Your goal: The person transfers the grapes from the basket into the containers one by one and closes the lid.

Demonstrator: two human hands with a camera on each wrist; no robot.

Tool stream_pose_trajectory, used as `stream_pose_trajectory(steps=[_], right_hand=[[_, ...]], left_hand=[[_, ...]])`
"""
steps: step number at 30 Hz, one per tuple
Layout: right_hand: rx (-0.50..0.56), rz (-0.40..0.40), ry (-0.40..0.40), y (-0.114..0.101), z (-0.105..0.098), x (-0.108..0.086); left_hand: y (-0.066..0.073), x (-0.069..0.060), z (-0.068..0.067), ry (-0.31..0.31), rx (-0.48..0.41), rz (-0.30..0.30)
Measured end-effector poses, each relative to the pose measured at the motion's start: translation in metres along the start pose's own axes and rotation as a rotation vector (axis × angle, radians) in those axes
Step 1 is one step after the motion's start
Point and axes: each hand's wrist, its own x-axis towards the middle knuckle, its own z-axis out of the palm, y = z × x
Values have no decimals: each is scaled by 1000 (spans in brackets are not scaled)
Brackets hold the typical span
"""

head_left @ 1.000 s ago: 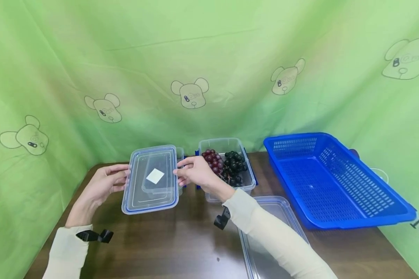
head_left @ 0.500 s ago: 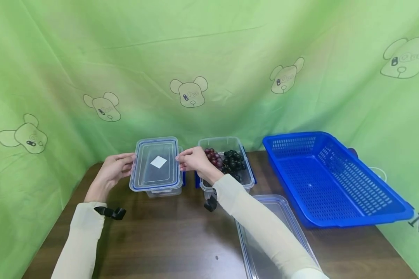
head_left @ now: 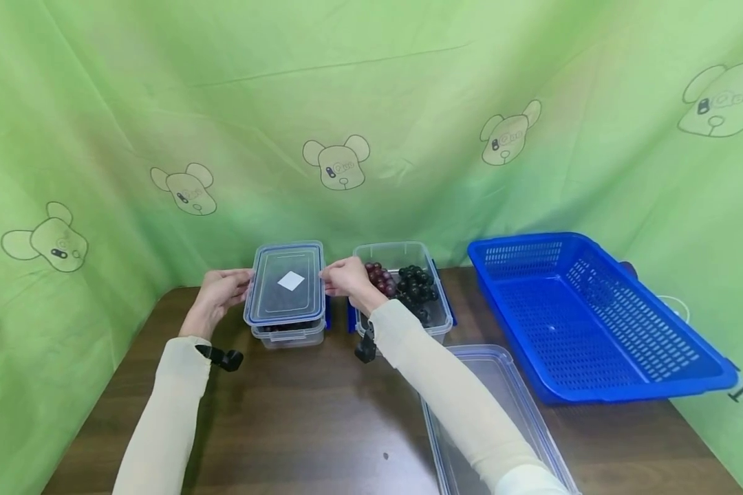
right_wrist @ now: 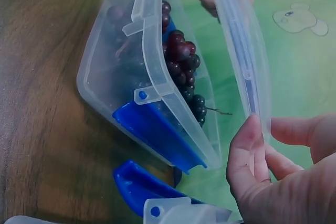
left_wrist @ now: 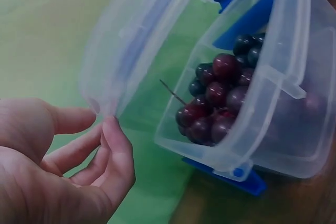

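Both hands hold a clear lid with a blue seal and a white square label. My left hand pinches its left edge and my right hand pinches its right edge. Under the lid stands a clear container holding dark red and black grapes. In both wrist views a gap shows between the lid and the container's rim. The container's blue side clips hang unfastened. Just right of it stands a second clear container with red grapes and black grapes, partly behind my right hand.
A large blue perforated basket stands on the right of the brown table. Another clear lid lies flat at the front, partly under my right forearm. A green curtain hangs behind.
Both hands have carried the lid away from me and slightly right, down over the left container. It has gone from tilted to nearly level. The second container and the basket stay put.
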Motion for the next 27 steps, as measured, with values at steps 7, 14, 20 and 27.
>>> stream_pose_trajectory(steps=[7,14,20,27], right_hand=[[4,8,0,0,-4,-1],[25,12,-12,0,-7,-1],[95,0,-39,-4,-6,-1],[123,-33,-22,-12,-5,-3]], left_hand=[[-4,1,4,13,7,-9],[1,0,5,-11,29,-17],[10,-5,-3,-23,31,-20],[17,-15,-8,-25,-31,60]])
